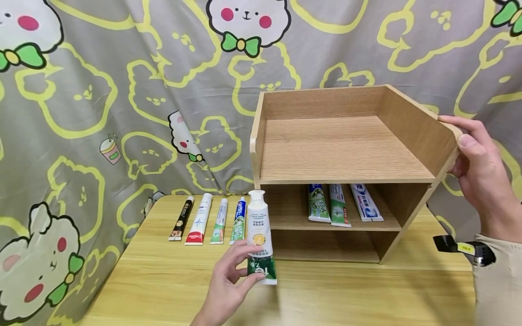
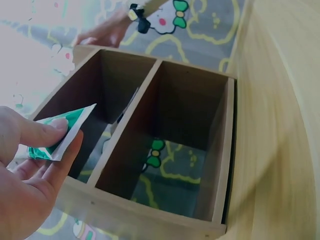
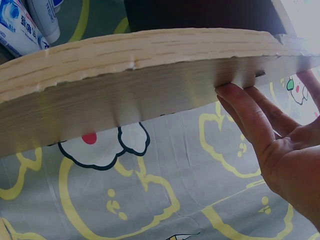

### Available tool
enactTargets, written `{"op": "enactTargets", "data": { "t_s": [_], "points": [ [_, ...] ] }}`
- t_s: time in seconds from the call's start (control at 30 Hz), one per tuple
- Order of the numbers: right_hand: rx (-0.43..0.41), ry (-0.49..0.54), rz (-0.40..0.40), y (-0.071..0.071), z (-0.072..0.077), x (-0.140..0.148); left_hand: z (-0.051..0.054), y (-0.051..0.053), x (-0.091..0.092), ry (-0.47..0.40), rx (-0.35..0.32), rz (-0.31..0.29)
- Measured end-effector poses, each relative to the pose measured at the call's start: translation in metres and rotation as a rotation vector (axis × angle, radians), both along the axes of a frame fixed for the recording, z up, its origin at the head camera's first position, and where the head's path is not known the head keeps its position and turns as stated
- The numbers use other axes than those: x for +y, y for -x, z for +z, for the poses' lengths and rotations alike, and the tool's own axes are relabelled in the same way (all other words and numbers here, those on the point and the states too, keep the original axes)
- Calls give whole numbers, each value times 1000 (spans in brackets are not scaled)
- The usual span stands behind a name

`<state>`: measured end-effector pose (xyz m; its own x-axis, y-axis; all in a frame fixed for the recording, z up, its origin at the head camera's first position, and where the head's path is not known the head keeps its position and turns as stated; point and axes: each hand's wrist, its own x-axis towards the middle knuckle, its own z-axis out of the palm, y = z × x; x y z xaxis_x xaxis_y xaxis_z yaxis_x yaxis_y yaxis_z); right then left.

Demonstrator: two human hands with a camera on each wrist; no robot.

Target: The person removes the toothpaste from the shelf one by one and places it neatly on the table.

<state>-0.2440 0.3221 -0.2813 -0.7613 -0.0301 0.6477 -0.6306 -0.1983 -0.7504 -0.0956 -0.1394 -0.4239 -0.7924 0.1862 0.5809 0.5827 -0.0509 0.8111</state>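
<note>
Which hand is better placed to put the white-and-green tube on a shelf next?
Likely the left hand: it pinches the tube near the open front of the shelf unit. The right hand grips the unit's side panel, away from the tube.

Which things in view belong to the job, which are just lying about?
Likely in the job:
white-and-green tube, in the left hand
wooden shelf unit, held by the right hand
three tubes inside it
four tubes in a row on the table

Just around:
patterned curtain
black wristband
</note>
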Motion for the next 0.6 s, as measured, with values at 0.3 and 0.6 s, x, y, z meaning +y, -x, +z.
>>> {"op": "enactTargets", "data": {
  "t_s": [0.3, 0.6],
  "points": [
    [-6, -2, 21, 1, 1, 0, -3, -7, -18, 13, -32, 42],
    [-11, 3, 27, 1, 0, 1, -6, -9, -31, 13, -83, 118]
  ]
}}
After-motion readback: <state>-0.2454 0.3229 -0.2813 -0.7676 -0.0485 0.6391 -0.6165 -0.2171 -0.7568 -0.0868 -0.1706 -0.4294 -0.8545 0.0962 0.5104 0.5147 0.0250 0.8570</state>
